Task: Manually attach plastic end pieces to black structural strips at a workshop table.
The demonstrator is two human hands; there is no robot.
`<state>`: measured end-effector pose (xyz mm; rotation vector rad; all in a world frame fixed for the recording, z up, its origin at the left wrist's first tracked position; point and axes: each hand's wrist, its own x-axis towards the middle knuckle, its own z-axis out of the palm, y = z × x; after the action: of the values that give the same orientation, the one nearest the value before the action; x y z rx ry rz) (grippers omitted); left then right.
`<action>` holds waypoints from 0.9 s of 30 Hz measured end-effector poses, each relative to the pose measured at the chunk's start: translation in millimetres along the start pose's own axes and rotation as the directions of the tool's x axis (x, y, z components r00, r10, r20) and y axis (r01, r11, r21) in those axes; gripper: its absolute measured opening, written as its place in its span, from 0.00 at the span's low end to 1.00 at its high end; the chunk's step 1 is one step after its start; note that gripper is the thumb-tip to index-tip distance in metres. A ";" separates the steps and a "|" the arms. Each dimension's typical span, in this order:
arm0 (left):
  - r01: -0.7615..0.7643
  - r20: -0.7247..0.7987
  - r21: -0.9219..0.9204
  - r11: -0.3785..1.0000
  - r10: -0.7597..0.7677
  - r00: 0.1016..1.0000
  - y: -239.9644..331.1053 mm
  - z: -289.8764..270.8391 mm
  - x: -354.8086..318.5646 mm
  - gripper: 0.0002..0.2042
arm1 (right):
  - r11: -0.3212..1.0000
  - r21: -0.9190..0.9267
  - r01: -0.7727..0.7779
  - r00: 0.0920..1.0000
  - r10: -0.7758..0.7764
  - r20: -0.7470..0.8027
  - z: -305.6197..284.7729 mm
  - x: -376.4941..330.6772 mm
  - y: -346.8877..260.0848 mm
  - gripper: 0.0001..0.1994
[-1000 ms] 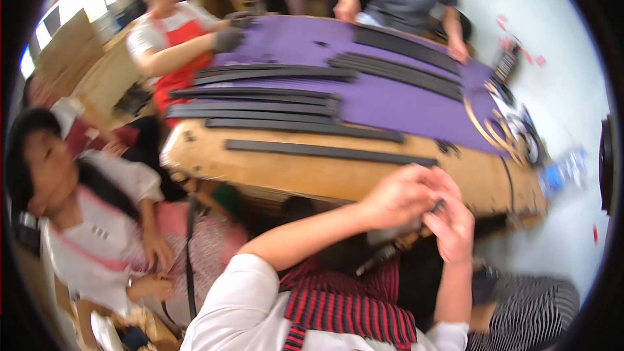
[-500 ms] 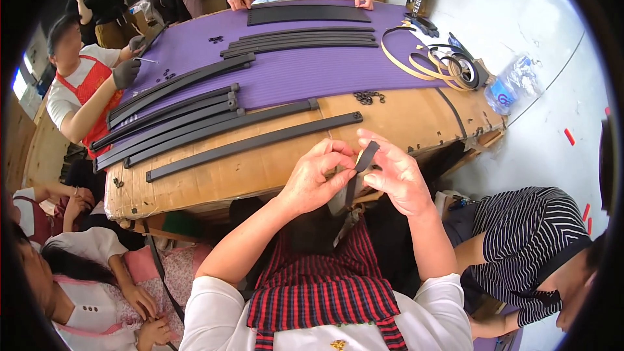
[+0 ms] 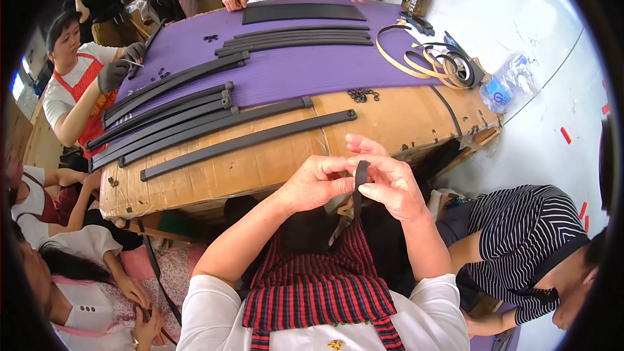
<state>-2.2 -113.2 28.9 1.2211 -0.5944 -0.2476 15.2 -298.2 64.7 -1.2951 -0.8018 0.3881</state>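
Note:
In front of my chest, a narrow black strip (image 3: 362, 177) is bent over between my hands, its tail hanging down toward my apron. My left hand (image 3: 316, 184) pinches the strip near its upper end between thumb and fingers. From the other side, my right hand (image 3: 395, 188) grips the same end, thumb below and fingers curled over it. Just beyond my hands, a long black bar (image 3: 250, 146) with end caps lies slantwise on the brown cardboard-covered tabletop (image 3: 260, 179). Small black rings (image 3: 363, 95) lie in a heap past its right end.
Several more black bars (image 3: 175, 123) lie on cardboard and a purple mat (image 3: 312, 68). A tape coil with tan backing (image 3: 448, 68) and a plastic bottle (image 3: 504, 91) sit at right. Co-workers handle a black panel (image 3: 302, 13) opposite and a thin tool (image 3: 133, 62) at left. People sit on both sides.
My hands have drawn closer together around the strip, and its bent end has shifted slightly left and down. The left co-worker's gloved hands have come together; the opposite person's right-side hand has lifted off the panel.

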 end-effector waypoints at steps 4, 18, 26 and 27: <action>-0.017 -0.071 0.431 0.902 0.052 0.996 -3.4 1.5 -6.2 0.11 | 1.000 -0.009 0.029 0.999 -0.030 -0.023 1.0 -2.1 -2.9 0.22; -0.035 -0.311 -0.074 0.997 0.011 0.950 18.1 7.5 -13.4 0.05 | 0.069 -0.997 0.031 0.935 -0.354 0.004 4.0 4.2 -9.9 0.25; -0.034 -0.390 -0.061 0.998 0.008 0.921 24.2 13.2 -15.9 0.04 | 0.940 -0.317 -0.128 0.936 0.009 -0.352 22.4 -26.1 -19.3 0.19; -0.053 -0.379 -0.019 0.998 0.042 0.925 21.6 15.1 -16.1 0.05 | 0.955 -0.280 -0.095 0.944 -0.003 -0.330 26.5 -23.7 -14.3 0.20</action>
<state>-26.7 -110.2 47.5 1.1857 -0.2816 0.0239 -22.2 -299.3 72.6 -1.6076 -0.5584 0.0840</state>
